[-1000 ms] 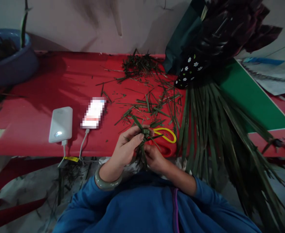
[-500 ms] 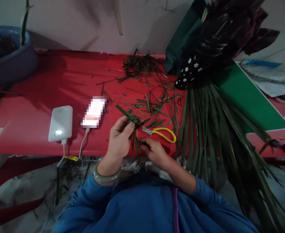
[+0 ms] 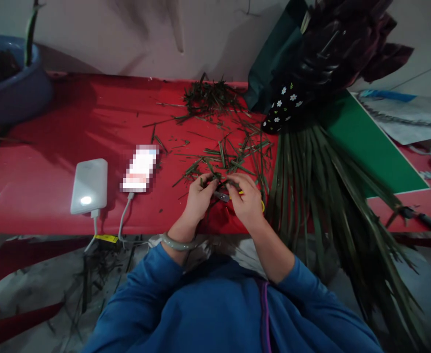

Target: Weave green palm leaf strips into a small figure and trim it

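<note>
Between my two hands is a small woven piece of green palm leaf, partly hidden by the fingers. My left hand pinches its left side between thumb and fingers. On the other side, my right hand has its thumb and fingers closed on a leaf strip of the same piece. Yellow-handled scissors lie on the red table just beneath, mostly covered by my right hand. Cut leaf strips are scattered beyond my hands.
A phone and a white power bank with cables lie to the left. Long palm leaves hang over the table edge at right, near a green board. A blue basin stands far left; a leaf pile lies behind.
My right hand has risen from below the woven piece to its right side, now over the scissors. My left hand has shifted slightly right and turned, and the piece has turned with it.
</note>
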The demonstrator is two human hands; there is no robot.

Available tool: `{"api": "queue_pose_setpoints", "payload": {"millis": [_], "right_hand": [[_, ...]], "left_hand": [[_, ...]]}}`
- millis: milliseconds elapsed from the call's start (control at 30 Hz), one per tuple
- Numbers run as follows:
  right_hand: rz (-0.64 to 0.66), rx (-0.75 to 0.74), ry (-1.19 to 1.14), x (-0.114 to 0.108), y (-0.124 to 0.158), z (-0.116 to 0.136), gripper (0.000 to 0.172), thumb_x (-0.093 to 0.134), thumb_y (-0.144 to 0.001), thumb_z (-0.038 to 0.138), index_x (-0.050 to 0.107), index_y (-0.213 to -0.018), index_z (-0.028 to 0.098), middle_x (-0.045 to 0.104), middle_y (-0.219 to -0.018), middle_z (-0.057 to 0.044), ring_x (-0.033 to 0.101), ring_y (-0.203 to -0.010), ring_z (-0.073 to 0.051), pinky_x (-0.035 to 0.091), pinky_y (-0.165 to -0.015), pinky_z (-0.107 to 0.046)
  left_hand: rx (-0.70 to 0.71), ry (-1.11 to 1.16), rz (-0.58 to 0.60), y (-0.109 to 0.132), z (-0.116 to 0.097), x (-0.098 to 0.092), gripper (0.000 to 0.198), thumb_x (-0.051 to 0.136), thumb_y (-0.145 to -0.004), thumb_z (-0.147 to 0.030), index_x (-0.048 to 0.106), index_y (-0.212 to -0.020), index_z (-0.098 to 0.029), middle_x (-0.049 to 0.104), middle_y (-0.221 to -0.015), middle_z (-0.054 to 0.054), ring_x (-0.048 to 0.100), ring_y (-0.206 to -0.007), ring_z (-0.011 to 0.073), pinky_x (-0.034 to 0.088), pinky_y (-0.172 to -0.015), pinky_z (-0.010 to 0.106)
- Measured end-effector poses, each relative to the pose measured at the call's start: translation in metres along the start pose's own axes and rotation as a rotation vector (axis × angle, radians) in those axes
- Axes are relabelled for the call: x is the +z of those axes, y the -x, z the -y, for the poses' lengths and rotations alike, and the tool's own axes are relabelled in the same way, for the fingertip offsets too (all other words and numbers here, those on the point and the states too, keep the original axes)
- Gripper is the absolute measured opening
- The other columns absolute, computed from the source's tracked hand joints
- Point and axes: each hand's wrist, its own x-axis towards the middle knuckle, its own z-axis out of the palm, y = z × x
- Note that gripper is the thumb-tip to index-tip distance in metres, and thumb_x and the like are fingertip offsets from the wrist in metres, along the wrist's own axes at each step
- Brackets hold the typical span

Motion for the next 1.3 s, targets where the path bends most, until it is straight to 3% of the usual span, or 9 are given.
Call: {"api": "queue_pose_setpoints", "payload": {"millis": [200, 567, 700, 767, 967, 1167, 1300], "right_hand": [[0.114, 0.043, -0.013, 0.017, -0.016, -0.010, 0.020, 0.049, -0.079, 0.026, 0.061, -0.095, 0.021, 0.062, -0.093, -0.005, 0.056, -0.092, -0.018, 0.044, -0.084, -0.033], [0.102, 0.126, -0.159, 0.025, -0.015, -0.012, 0.018, 0.050, -0.078, 0.027, 0.064, -0.088, 0.020, 0.061, -0.083, -0.004, 0.058, -0.081, -0.015, 0.046, -0.077, -0.029], [0.099, 0.157, -0.190, 0.026, -0.015, -0.014, 0.018, 0.050, -0.077, 0.027, 0.063, -0.088, 0.019, 0.062, -0.086, -0.004, 0.058, -0.083, -0.015, 0.046, -0.077, -0.029], [0.103, 0.195, -0.222, 0.027, -0.014, -0.016, 0.018, 0.051, -0.077, 0.028, 0.063, -0.088, 0.020, 0.063, -0.086, -0.003, 0.059, -0.083, -0.015, 0.046, -0.077, -0.029], [0.096, 0.317, -0.317, 0.026, -0.013, -0.014, 0.020, 0.053, -0.074, 0.031, 0.062, -0.086, 0.019, 0.066, -0.083, -0.003, 0.060, -0.076, -0.015, 0.048, -0.071, -0.028], [0.046, 0.317, -0.333, 0.025, -0.012, -0.014, 0.019, 0.054, -0.072, 0.032, 0.062, -0.083, 0.018, 0.066, -0.080, -0.002, 0.060, -0.076, -0.015, 0.048, -0.072, -0.029], [0.021, 0.302, -0.322, 0.026, -0.012, -0.016, 0.017, 0.055, -0.071, 0.031, 0.062, -0.081, 0.018, 0.065, -0.079, -0.003, 0.060, -0.076, -0.016, 0.047, -0.073, -0.030]], "left_hand": [[-0.090, 0.065, 0.038, 0.011, 0.006, -0.003, 0.022, 0.063, -0.066, -0.029, 0.058, -0.082, -0.015, 0.052, -0.063, -0.004, 0.045, -0.051, 0.0042, 0.034, -0.047, 0.017], [-0.051, 0.050, 0.003, 0.011, 0.012, -0.005, 0.024, 0.058, -0.071, -0.033, 0.057, -0.086, -0.016, 0.053, -0.063, -0.003, 0.045, -0.048, 0.0040, 0.035, -0.043, 0.017], [0.073, 0.012, -0.082, 0.012, 0.014, -0.004, 0.047, 0.058, -0.071, -0.026, 0.044, -0.115, -0.022, 0.058, -0.073, -0.003, 0.052, -0.060, 0.0053, 0.043, -0.056, 0.017], [0.097, -0.055, -0.056, 0.013, 0.015, -0.005, 0.054, 0.057, -0.072, -0.026, 0.038, -0.123, -0.024, 0.061, -0.080, -0.001, 0.055, -0.066, 0.0070, 0.046, -0.063, 0.020], [0.129, -0.185, -0.030, 0.011, 0.020, -0.008, 0.033, 0.055, -0.073, -0.030, 0.059, -0.103, -0.018, 0.063, -0.099, 0.006, 0.058, -0.089, 0.0139, 0.046, -0.081, 0.029], [0.056, -0.165, 0.009, 0.011, 0.017, -0.007, 0.035, 0.059, -0.069, -0.031, 0.060, -0.101, -0.017, 0.065, -0.090, 0.005, 0.059, -0.076, 0.0125, 0.048, -0.072, 0.027], [0.054, -0.129, 0.014, 0.011, 0.016, -0.004, 0.032, 0.060, -0.068, -0.027, 0.060, -0.099, -0.018, 0.065, -0.091, 0.004, 0.058, -0.078, 0.0118, 0.047, -0.072, 0.025]]}}
